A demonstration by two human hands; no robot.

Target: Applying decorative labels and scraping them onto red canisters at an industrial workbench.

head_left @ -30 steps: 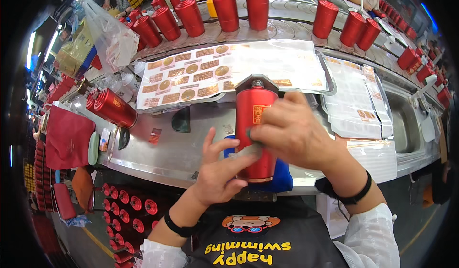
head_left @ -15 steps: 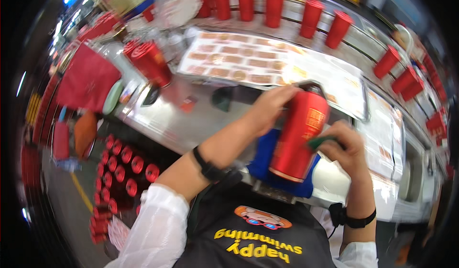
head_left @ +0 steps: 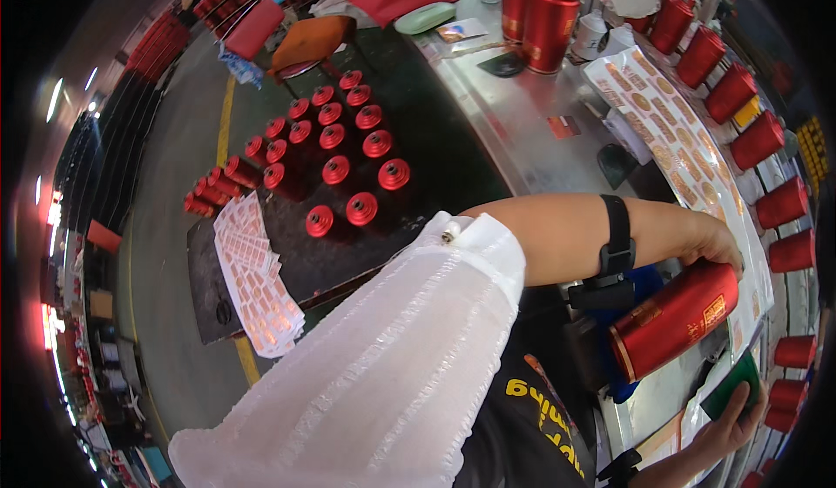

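Red, metallic and cylindrical, a bottle with gold markings (head_left: 675,321) lies aslant, its gold-rimmed base toward the wearer's black apron (head_left: 544,423) and its other end under the left hand (head_left: 710,242). That hand bends over the end with its fingertips hidden, so I cannot tell how far its grip is closed. Blue material (head_left: 644,283) shows beneath and beside the bottle. Just below the bottle in the view, the right hand (head_left: 731,431) has thumb and fingers clamped on a flat dark-green pad (head_left: 730,390), apart from the bottle.

Up and left of the bottle stretches a shiny steel counter (head_left: 557,161); above the bottle, a white sheet of gold labels (head_left: 679,131) runs along it. Past that sheet from the bottle stands a row of similar red bottles (head_left: 758,140). Well left of the bottle, red containers with stepped round tops (head_left: 394,175) stand near fanned label sheets (head_left: 257,279).
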